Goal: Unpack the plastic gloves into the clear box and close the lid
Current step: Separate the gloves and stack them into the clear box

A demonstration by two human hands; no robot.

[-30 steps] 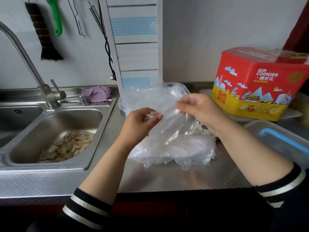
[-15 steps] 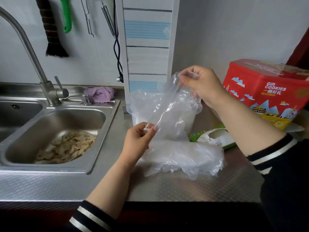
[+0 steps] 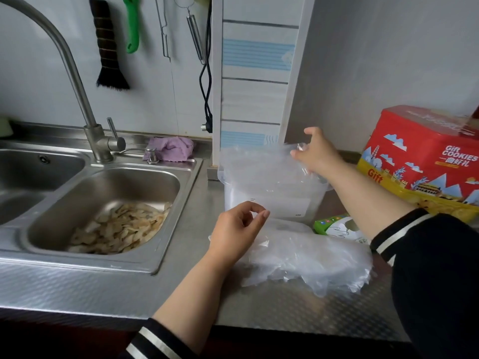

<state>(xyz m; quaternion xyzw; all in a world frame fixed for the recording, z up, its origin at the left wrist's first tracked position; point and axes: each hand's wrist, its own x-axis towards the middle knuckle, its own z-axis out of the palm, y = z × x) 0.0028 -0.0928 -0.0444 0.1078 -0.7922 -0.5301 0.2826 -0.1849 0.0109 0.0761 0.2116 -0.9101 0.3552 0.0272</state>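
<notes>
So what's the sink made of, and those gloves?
The sink looks like brushed stainless steel: grey, with soft reflections. The gloves look like thin clear plastic film: crinkly, see-through, slightly milky where they pile up.

My tabletop (image 3: 77,288) is brushed, embossed steel; the sink (image 3: 166,250) smoother metal. Plastic gloves (image 3: 311,260) look thin, crinkled, glossy; clear box (image 3: 272,200) frosted plastic.

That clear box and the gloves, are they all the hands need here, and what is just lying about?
For the job:
clear box
glove in the right hand
pile of plastic gloves
glove packet
left hand, holding nothing

Lying about:
Gift Cookies box
purple cloth
sink with peelings
hanging brush
</notes>
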